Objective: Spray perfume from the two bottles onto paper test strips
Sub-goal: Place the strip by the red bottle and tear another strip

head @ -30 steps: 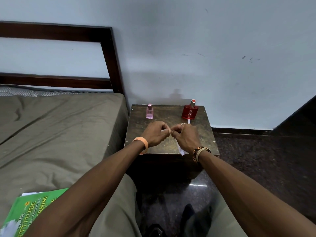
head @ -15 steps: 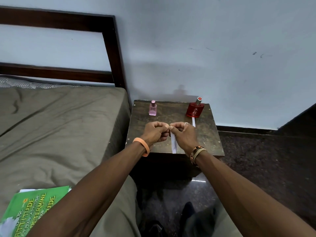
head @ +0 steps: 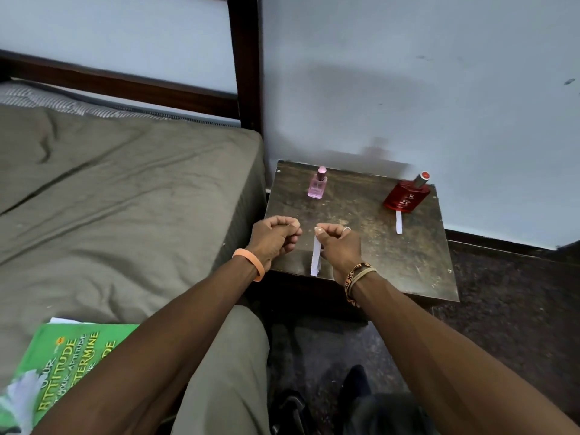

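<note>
A small pink perfume bottle (head: 317, 184) stands at the back left of the dark wooden side table (head: 417, 255). A larger red perfume bottle (head: 406, 198) stands at the back right, with a white paper strip (head: 399, 222) lying just in front of it. My right hand (head: 337, 246) pinches the top of another white paper strip (head: 315, 258), which hangs down over the table's front part. My left hand (head: 273, 237) is a little to the left of it, fingers curled, with nothing seen in it.
A bed with an olive-grey cover (head: 125, 196) and a dark wooden headboard (head: 244, 64) lies to the left of the table. A green book (head: 66, 356) rests on the bed near my left arm. The blue wall (head: 439, 89) is right behind the table.
My hands were together on the strip; the left hand has let go and moved slightly left. The strip now hangs from my right hand alone.
</note>
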`<action>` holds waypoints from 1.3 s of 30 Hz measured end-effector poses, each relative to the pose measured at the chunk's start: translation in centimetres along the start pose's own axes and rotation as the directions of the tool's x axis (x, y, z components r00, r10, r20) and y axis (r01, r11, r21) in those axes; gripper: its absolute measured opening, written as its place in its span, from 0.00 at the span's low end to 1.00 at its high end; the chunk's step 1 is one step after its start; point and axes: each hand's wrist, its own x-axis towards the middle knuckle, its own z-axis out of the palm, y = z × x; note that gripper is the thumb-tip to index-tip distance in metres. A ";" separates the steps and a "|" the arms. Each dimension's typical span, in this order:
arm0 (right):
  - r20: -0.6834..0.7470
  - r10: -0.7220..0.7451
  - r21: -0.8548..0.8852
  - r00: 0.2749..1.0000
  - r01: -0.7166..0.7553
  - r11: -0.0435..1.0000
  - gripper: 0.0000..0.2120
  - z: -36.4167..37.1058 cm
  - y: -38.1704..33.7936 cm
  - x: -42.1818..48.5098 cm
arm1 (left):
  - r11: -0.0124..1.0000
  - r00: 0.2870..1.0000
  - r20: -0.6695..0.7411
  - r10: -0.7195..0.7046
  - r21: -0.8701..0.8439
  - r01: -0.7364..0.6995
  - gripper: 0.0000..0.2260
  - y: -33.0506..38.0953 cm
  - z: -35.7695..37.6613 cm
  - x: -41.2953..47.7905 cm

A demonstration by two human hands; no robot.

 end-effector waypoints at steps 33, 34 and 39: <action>0.163 -0.035 -0.221 0.986 0.072 0.973 0.05 1.3 -0.8 0.8 | 0.999 0.990 -0.134 0.050 -0.007 -0.051 0.06 0.3 0.5 1.3; 0.187 -0.017 -0.188 0.982 0.053 0.981 0.05 1.1 -1.2 0.4 | 0.999 0.991 -0.123 0.054 0.007 -0.054 0.07 0.3 0.8 1.0; 0.229 -0.019 -0.105 0.973 0.044 0.993 0.06 -0.4 -2.8 -0.9 | 0.994 0.992 -0.096 0.085 0.082 -0.078 0.07 0.8 2.1 -0.4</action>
